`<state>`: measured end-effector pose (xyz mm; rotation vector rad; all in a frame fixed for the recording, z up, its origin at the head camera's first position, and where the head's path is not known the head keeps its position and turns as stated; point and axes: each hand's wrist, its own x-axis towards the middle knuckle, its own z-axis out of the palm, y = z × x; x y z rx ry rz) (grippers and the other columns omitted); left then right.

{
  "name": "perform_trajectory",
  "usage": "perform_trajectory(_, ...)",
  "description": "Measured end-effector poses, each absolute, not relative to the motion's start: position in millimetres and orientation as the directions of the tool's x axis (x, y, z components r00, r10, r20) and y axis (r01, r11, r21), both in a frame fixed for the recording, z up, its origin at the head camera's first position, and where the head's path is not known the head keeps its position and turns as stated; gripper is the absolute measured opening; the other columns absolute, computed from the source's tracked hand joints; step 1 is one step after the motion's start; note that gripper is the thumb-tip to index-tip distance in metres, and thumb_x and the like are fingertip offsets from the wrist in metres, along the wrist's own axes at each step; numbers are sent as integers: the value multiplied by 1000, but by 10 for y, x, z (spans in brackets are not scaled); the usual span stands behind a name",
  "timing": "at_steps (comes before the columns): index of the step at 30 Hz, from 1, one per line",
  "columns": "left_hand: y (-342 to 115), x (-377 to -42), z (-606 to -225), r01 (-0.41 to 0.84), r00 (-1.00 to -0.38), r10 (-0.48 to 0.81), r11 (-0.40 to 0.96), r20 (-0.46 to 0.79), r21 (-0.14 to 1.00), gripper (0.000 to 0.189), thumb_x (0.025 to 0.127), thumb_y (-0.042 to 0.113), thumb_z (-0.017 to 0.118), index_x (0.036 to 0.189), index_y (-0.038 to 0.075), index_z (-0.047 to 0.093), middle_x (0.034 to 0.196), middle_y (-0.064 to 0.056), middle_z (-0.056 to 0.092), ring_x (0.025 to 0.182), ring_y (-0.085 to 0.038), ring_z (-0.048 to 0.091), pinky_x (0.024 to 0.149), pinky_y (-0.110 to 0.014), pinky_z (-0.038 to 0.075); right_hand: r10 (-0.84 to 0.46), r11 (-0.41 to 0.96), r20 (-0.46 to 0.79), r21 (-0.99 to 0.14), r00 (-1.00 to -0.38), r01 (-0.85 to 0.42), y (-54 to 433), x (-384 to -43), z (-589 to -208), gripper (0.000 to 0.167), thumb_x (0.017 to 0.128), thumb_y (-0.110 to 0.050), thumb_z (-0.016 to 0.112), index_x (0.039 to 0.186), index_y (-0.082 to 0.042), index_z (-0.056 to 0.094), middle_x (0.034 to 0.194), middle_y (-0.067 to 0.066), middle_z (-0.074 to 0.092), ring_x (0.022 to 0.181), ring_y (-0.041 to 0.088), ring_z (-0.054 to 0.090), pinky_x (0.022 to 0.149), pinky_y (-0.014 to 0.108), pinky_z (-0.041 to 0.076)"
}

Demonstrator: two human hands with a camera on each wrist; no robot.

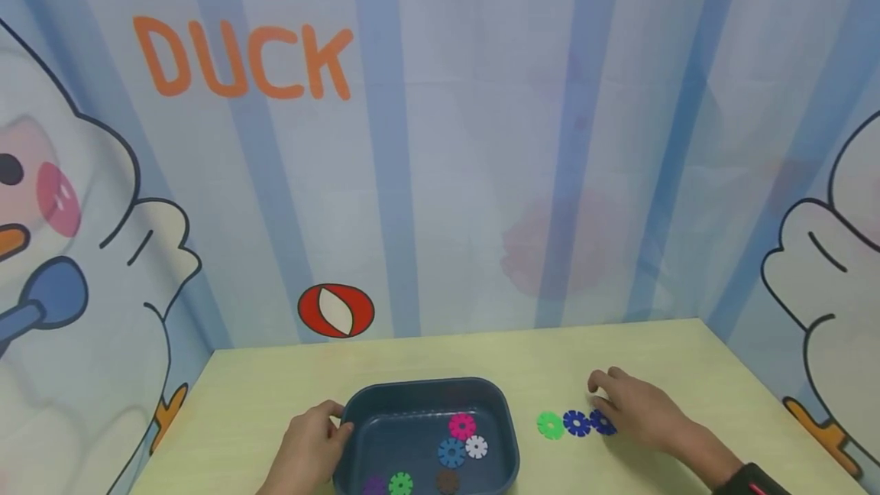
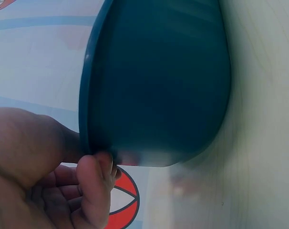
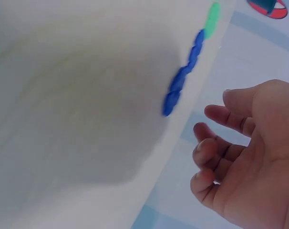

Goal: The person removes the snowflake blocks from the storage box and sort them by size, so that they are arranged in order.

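My left hand holds the left rim of a dark blue plastic tray, thumb over the edge and fingers outside, as the left wrist view also shows. Beside the tray on the right, a green notched disc and two dark blue notched discs lie in a row on the table. Just above the right end of that row hovers my right hand, its fingers loosely bent with nothing between them. The right wrist view has the row of blue discs apart from the fingertips.
Inside the tray are several notched discs, among them a pink disc, a white disc, a blue disc and a green disc. The pale wooden table ends at a printed curtain behind.
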<state>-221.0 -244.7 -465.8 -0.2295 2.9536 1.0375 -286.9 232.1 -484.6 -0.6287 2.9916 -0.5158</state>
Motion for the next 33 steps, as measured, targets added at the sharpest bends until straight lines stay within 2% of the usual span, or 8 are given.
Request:
perform_trajectory(4, -2447, -2208, -4654, -134, -990, -133, 774, -49, 619, 30, 100, 11, 72, 121, -10, 68, 71, -2, 62, 62, -16, 55, 57, -31, 48, -473, 790, 32, -427, -881, -440, 2192, -2835, -4717, 7, 106, -21, 64, 112, -17, 65, 86, -6, 55, 65, 3, 46, 58, 27, 41)
perform_trajectory(9, -2451, -2202, -4643, -137, -990, -135, 775, -52, 617, 30, 100, 11, 72, 121, -10, 68, 71, -2, 61, 62, -16, 55, 57, -31, 47, -581, 676, 54, -523, -812, -518, 1959, -2754, -4588, 26, 107, -40, 64, 119, -17, 62, 74, -12, 54, 59, 1, 45, 57, 25, 41)
perform_trajectory(14, -2451, -2200, -4649, -130, -990, -131, 771, -46, 623, 28, 100, 10, 72, 119, -10, 68, 68, -2, 60, 60, -15, 54, 56, -31, 47, -652, 619, 144, -468, -745, -631, 1758, -2693, -4525, 28, 106, -46, 62, 120, -21, 60, 74, -17, 49, 60, -3, 42, 59, 23, 41)
perform_trajectory(17, -2451, -2205, -4657, -124, -991, -128, 772, -39, 623, 28, 99, 10, 72, 119, -10, 68, 69, -2, 60, 61, -15, 54, 56, -30, 47, -660, 620, 169, -429, -732, -658, 1665, -2693, -4504, 28, 106, -47, 62, 120, -23, 61, 75, -18, 48, 61, -3, 41, 60, 22, 41)
perform_trajectory(23, -2447, -2216, -4663, -136, -990, -132, 770, -53, 623, 29, 100, 10, 72, 120, -10, 68, 72, -2, 63, 63, -16, 56, 57, -30, 48, -674, 628, 156, -394, -722, -671, 1504, -2711, -4448, 30, 105, -51, 61, 122, -26, 61, 75, -19, 50, 63, -2, 45, 63, 22, 44)
perform_trajectory(29, -2449, -2209, -4654, -131, -990, -133, 772, -43, 621, 29, 100, 11, 72, 120, -10, 69, 72, -2, 63, 63, -15, 56, 57, -30, 49, -709, 601, 147, -386, -690, -700, 1316, -2709, -4379, 40, 105, -52, 61, 128, -20, 63, 75, -20, 49, 65, -2, 47, 67, 23, 44)
perform_trajectory(33, -2455, -2205, -4651, -124, -991, -128, 772, -39, 624, 27, 100, 11, 72, 119, -9, 69, 73, -2, 63, 63, -15, 56, 57, -31, 49, -740, 582, 132, -366, -659, -726, 1197, -2726, -4358, 38, 105, -51, 61, 127, -20, 64, 77, -20, 52, 68, -3, 48, 70, 25, 46)
